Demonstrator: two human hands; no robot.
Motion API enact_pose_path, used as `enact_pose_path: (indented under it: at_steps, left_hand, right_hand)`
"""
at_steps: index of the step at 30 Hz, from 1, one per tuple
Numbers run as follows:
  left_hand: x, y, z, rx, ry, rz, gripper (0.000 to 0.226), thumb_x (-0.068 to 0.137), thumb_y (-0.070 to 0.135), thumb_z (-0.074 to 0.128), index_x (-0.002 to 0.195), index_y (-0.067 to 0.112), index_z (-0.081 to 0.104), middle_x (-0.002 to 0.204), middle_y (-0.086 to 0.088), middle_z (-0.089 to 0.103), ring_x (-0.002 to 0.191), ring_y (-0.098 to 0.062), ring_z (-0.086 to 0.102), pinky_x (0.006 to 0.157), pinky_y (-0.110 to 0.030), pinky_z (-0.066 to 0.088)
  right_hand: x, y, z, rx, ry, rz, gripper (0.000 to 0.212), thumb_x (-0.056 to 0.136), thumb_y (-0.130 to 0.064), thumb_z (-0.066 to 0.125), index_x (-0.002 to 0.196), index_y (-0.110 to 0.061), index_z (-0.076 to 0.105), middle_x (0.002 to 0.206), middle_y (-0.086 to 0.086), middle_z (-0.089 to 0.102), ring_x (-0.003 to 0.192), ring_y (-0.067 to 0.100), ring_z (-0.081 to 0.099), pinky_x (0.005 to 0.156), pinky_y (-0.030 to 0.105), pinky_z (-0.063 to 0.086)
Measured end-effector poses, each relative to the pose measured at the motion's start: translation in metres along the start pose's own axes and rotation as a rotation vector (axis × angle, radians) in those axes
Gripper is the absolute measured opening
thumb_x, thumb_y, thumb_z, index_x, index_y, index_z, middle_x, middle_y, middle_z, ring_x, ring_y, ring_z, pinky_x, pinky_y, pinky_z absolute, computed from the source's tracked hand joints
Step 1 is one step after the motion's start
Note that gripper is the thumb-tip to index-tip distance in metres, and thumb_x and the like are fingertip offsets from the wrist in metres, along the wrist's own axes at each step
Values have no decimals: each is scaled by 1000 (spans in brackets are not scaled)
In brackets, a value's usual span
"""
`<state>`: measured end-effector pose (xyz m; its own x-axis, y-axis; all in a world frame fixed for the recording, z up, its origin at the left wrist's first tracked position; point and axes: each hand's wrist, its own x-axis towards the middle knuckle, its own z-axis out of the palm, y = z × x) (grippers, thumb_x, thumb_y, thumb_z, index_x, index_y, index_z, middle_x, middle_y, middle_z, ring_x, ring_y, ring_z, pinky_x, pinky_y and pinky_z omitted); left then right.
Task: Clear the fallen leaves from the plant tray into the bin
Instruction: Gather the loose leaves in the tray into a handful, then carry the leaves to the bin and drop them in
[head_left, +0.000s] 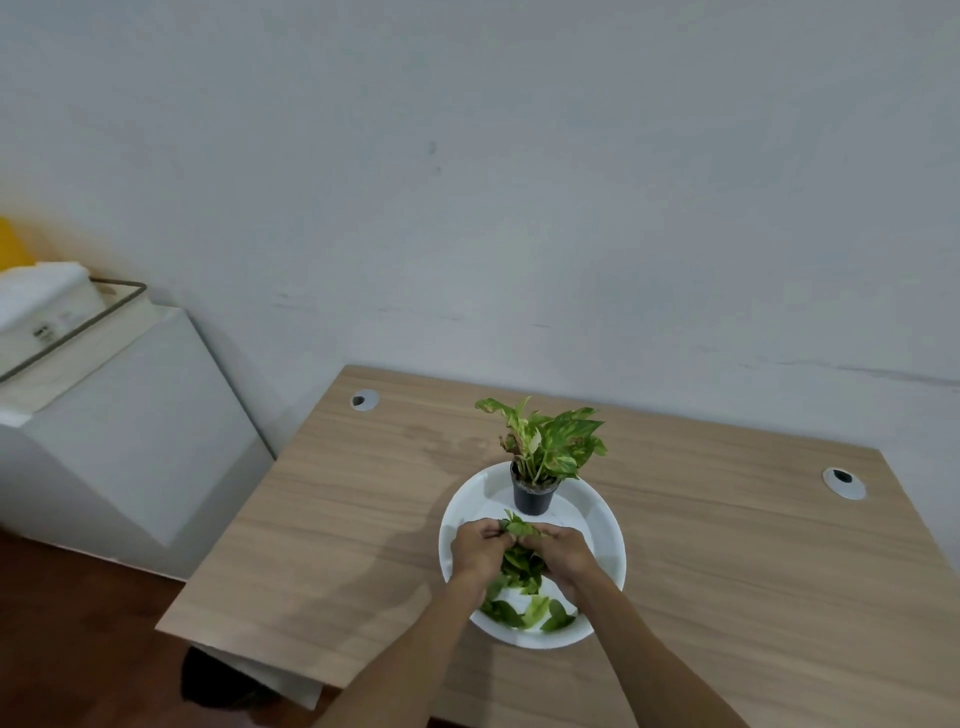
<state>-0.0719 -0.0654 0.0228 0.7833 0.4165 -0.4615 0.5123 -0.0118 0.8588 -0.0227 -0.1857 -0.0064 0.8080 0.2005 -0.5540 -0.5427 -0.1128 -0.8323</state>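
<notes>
**Desk:** Where do you stand with the leaves?

**Caption:** Midway, by the look of it. Both your hands meet over the white plant tray (605, 512) on the wooden desk (332, 519). Your left hand (478, 551) and right hand (563, 551) are curled inward, fingers closed around one shared bunch of fallen leaves (521, 558), pressed between the two palms above the tray's middle.

**Desk:** So the tray is not clear?

**Caption:** No. A handful of loose leaves (530, 613) lies on the near part of the tray, below your wrists, apart from the bunch you hold. At least one more gathering looks needed after this one.

**Desk:** And the plant?

**Caption:** The potted plant (540, 447) stands upright in its dark pot (532, 496) at the far side of the tray, clear of your hands.

**Desk:** Has anything reached the bin?

**Caption:** You cannot tell from here. A dark shape (218, 680) sits on the floor under the desk's near left corner, possibly the bin, but its inside is hidden. Judged from this, the carry and the drop for the bunch in hand are not yet done, and the leaves near your wrists wait their turn
</notes>
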Motion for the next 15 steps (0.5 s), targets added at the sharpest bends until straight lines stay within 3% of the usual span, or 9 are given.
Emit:
enact_pose_path:
  at_steps: [8, 10, 13, 15]
  left_hand:
    - [26, -10, -24, -60, -43, 6, 15, 77, 6, 68, 76, 19, 74, 84, -7, 76, 83, -24, 72, 80, -40, 59]
    - [21, -4, -41, -81, -32, 20, 17, 78, 3, 68, 74, 20, 73, 82, -7, 75, 83, -25, 72, 78, -35, 59]
    - [21, -5, -75, -97, 9, 38, 26, 78, 3, 67, 66, 26, 69, 69, 5, 70, 69, -13, 68, 62, -16, 54]
    - [24, -10, -101, -82, 46, 52, 30, 77, 2, 68, 62, 28, 66, 66, 8, 67, 66, -11, 65, 58, -12, 50]
  right_hand:
    - [-2, -14, 28, -12, 30, -30, 18, 83, 3, 67, 96, -6, 76, 90, 20, 76, 87, 33, 74, 78, 39, 61]
    - [-2, -18, 45, -37, 32, -30, 19, 83, 3, 66, 98, -4, 76, 90, 21, 76, 87, 34, 73, 80, 41, 61]
    - [-4, -22, 83, -82, 28, -25, 18, 83, 5, 64, 95, -3, 75, 87, 20, 75, 78, 30, 71, 68, 33, 59]
    - [-7, -23, 113, -95, 27, -22, 19, 84, 7, 64, 96, -2, 75, 88, 21, 74, 75, 28, 70, 63, 29, 57]
